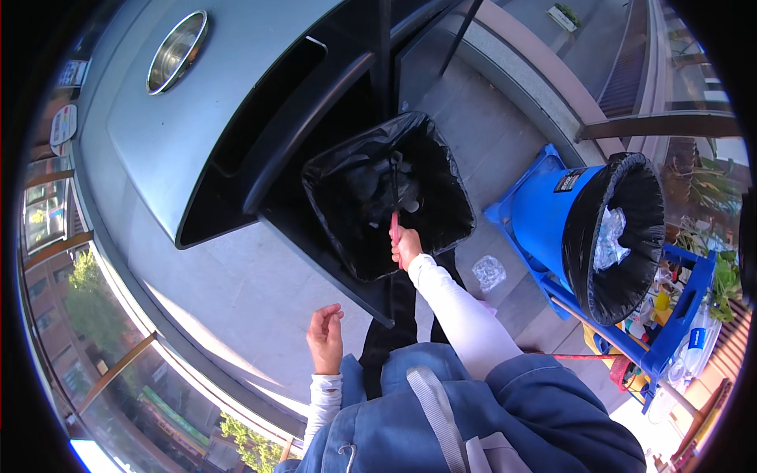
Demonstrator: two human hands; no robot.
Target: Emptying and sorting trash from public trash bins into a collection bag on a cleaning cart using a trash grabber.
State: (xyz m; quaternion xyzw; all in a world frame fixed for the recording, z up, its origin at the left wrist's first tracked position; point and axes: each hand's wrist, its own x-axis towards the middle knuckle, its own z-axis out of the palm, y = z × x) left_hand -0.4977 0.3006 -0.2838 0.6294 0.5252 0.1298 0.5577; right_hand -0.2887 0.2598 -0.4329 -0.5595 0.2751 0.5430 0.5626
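Note:
My right hand (406, 247) grips the pink handle of a dark, slender tool (395, 183), perhaps tongs. The tool reaches down into a square bin lined with a black plastic bag (449, 220). Small pale scraps of litter (408, 198) lie inside the bag; the tool's tip is hard to make out against them. To the left, my left hand (325, 338) hangs over the grey floor, holding nothing, its fingers loosely bent and apart.
A dark cabinet (307, 136) with a grey top stands ahead, its door panel (331, 266) swung out beside the bin. On the right are a blue cart (680, 331) and a blue barrel (535, 201) with a black liner. Crumpled clear plastic (489, 274) lies on the floor.

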